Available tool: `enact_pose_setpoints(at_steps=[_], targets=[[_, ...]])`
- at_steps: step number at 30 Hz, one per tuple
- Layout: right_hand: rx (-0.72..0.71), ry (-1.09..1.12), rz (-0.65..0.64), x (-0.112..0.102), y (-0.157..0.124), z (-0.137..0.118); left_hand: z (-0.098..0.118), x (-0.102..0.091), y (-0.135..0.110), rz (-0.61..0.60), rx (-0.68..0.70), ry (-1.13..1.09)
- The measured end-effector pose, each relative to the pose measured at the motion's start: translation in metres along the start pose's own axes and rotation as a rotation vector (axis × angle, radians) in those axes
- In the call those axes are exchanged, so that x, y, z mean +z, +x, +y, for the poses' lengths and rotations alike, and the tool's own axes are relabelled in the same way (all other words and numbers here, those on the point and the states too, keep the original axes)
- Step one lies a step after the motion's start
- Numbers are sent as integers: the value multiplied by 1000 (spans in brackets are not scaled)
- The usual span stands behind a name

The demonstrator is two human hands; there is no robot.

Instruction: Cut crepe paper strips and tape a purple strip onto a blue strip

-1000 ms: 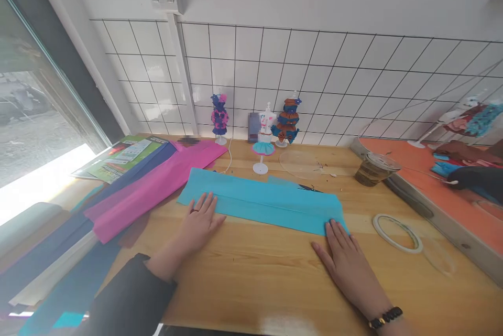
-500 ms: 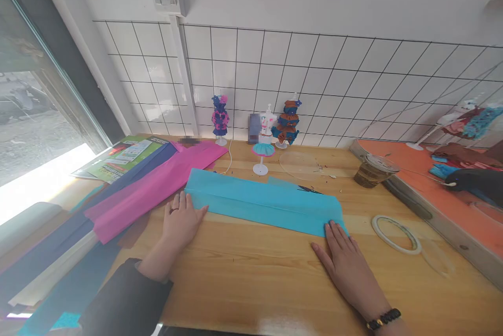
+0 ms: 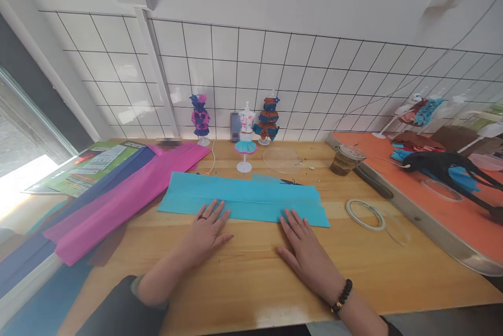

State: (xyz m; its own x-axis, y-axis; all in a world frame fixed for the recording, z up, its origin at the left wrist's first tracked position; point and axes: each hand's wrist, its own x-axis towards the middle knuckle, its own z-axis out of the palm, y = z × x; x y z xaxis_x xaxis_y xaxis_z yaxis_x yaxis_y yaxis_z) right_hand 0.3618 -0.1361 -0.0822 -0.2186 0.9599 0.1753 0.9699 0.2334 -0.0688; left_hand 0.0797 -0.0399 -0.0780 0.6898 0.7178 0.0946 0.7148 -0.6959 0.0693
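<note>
A long turquoise sheet [image 3: 251, 197], folded along its length, lies flat across the wooden table; I cannot tell whether it is thin cloth or crepe paper. My left hand [image 3: 208, 234] rests with its fingertips on the near edge, left of the middle, fingers stretched out. Farther right, my right hand [image 3: 304, 247] lies flat with spread fingers touching the same edge. Neither hand grips anything. Behind the sheet stands a small white dress form [image 3: 246, 121] with a turquoise skirt. A dark thin tool [image 3: 291, 182] partly shows just past the sheet's far edge.
Pink material [image 3: 129, 202] and blue material [image 3: 98, 184] lie to the left. Two more dressed miniature forms, one purple [image 3: 200, 116] and one brown [image 3: 269, 118], stand by the tiled wall. On the right are a plastic cup [image 3: 346, 159], a tape roll [image 3: 365, 214] and an orange-topped sewing machine bed [image 3: 393, 168].
Both hands have slid inward along the sheet's near edge, the left to the right and the right to the left. The view has turned somewhat to the right.
</note>
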Motion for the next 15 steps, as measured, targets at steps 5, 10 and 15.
enact_pose_setpoints(at_steps=[5,10,15], targets=[[-48,62,-91,-4,3,-8,1,-1,-2,-20,-24,22],[63,2,-48,-2,-8,13,3,-1,-3,-21,-54,31],[177,-94,14,3,-28,47,1,5,-4,42,-44,48]])
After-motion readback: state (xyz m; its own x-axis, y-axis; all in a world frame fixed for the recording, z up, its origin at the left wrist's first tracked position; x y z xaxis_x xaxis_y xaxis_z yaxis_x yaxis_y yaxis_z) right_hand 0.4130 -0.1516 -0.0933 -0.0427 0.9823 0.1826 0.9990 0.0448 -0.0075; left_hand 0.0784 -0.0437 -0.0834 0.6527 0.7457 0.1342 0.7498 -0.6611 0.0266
